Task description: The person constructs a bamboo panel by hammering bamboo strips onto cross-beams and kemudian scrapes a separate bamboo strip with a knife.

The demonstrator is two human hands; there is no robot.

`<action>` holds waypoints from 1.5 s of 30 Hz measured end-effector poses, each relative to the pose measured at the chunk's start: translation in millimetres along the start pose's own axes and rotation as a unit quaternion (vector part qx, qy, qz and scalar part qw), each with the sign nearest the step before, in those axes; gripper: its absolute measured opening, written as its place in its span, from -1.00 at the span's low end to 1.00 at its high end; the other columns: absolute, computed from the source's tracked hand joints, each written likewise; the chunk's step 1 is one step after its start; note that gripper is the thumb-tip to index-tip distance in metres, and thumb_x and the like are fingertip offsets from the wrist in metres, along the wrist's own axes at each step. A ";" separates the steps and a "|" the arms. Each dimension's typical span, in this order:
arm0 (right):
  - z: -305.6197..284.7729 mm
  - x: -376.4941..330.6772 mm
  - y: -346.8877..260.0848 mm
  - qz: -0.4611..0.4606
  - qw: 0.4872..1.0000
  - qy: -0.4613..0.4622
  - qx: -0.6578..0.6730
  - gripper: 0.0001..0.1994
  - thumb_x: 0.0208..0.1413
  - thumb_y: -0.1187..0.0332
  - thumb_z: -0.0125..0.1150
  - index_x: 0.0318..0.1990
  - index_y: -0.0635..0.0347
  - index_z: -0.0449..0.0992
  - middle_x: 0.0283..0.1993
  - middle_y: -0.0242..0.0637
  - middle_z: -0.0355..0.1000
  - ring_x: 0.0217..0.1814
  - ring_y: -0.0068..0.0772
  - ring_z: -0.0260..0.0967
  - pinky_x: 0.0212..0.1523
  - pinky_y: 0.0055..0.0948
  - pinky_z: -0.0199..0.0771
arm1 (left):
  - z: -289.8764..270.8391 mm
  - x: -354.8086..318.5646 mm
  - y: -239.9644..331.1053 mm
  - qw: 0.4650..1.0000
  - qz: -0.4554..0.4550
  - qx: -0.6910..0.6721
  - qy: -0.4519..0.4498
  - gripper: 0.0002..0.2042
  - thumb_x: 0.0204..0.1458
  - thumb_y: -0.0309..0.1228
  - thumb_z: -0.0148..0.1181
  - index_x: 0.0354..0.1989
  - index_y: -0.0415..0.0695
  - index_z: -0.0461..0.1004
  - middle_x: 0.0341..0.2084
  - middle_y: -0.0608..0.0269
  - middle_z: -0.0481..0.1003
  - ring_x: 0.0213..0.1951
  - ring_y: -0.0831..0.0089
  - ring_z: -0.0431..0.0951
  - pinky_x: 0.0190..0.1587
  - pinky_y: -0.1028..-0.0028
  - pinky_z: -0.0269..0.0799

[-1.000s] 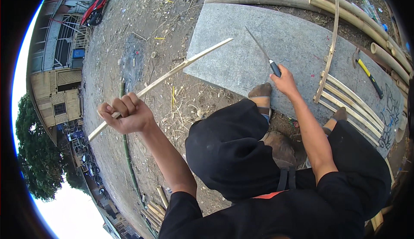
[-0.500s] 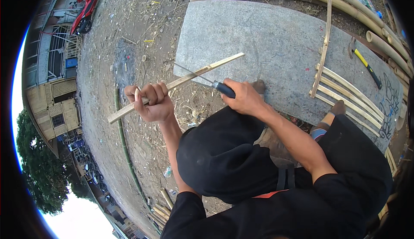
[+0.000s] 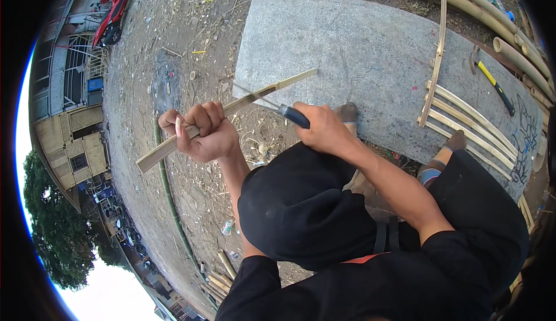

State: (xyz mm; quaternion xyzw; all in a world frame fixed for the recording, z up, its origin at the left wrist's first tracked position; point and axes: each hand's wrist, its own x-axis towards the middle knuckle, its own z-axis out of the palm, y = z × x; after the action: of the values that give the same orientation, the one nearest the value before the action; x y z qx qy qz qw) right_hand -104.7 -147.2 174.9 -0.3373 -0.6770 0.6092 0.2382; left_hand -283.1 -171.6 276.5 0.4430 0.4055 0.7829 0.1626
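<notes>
My left hand [image 3: 200, 132] is closed around a split bamboo strip [image 3: 238, 103], gripping it toward its near left end. The strip slants up and to the right, its far tip over the edge of a grey slab. In my right hand [image 3: 327, 128] is a knife with a dark handle [image 3: 294, 116]. Its thin blade [image 3: 263, 99] crosses the strip at an angle and appears to touch it, a little beyond my left fist. The blade is slightly blurred, so its exact contact cannot be told.
The grey slab [image 3: 301, 37] lies under my feet. On it are several pale bamboo strips [image 3: 472, 118], a crosswise strip [image 3: 435, 60] and a claw hammer with a yellow-black handle [image 3: 495, 86]. Bamboo poles [image 3: 463, 5] lie beyond. A green pole [image 3: 171, 199] rests on the littered dirt at left.
The bamboo strip has slid down and to the left with my left hand, its far tip drawn back. My right hand and the knife have shifted slightly left.
</notes>
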 end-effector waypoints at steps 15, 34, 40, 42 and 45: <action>-35.4 15.3 85.4 0.125 0.979 0.004 -0.160 -0.84 -0.10 0.47 0.08 -0.30 0.17 0.47 -0.43 0.07 0.49 -0.30 0.19 0.46 -0.27 0.04 0.42 | 5.7 -4.4 -5.0 1.000 -0.002 0.027 0.002 -0.78 0.15 -0.19 -0.19 -0.16 -0.02 0.11 -0.87 0.46 -0.11 -0.80 0.67 -0.18 -0.73 0.53 -0.23; -12.7 14.6 -0.8 0.006 0.995 0.001 -0.096 -0.91 -0.13 0.46 0.09 -0.41 0.22 0.44 -0.47 0.11 0.44 -0.34 0.24 0.42 -0.32 0.04 0.35 | -9.4 4.9 -5.4 0.998 -0.002 0.049 0.030 -0.51 0.25 0.16 -0.25 -0.56 0.06 -0.03 -0.85 0.51 -0.14 -0.76 0.66 -0.26 -0.72 0.52 -0.33; -22.3 21.5 48.1 0.066 0.995 -0.007 -0.080 -0.88 -0.13 0.46 0.08 -0.38 0.17 0.48 -0.50 0.07 0.46 -0.33 0.23 0.44 -0.26 0.04 0.42 | -7.7 -3.2 -4.7 1.000 -0.010 0.017 0.007 -0.51 0.27 0.15 -0.30 -0.57 0.06 -0.02 -0.85 0.49 -0.15 -0.76 0.66 -0.25 -0.72 0.52 -0.34; -19.9 17.3 37.4 0.092 0.990 -0.024 -0.109 -0.87 -0.13 0.46 0.09 -0.36 0.18 0.48 -0.50 0.09 0.45 -0.35 0.22 0.43 -0.28 0.03 0.40 | -10.9 -3.0 -4.4 1.000 -0.012 0.020 0.015 -0.51 0.28 0.15 -0.30 -0.57 0.07 -0.03 -0.85 0.49 -0.15 -0.76 0.66 -0.26 -0.73 0.52 -0.34; -11.3 14.6 2.1 0.000 0.995 -0.036 -0.098 -0.87 -0.10 0.46 0.08 -0.34 0.17 0.45 -0.53 0.07 0.42 -0.40 0.23 0.41 -0.32 0.02 0.37 | -8.2 11.4 -8.6 0.999 0.008 0.020 0.034 -0.51 0.28 0.13 -0.30 -0.57 0.06 -0.04 -0.85 0.49 -0.15 -0.76 0.66 -0.26 -0.73 0.52 -0.34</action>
State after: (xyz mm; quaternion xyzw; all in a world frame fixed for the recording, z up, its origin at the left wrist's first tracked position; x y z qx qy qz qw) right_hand -105.6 -128.7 173.2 -0.3368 -0.7416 0.5518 0.1794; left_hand -297.1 -163.4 273.9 0.4223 0.4231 0.7905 0.1334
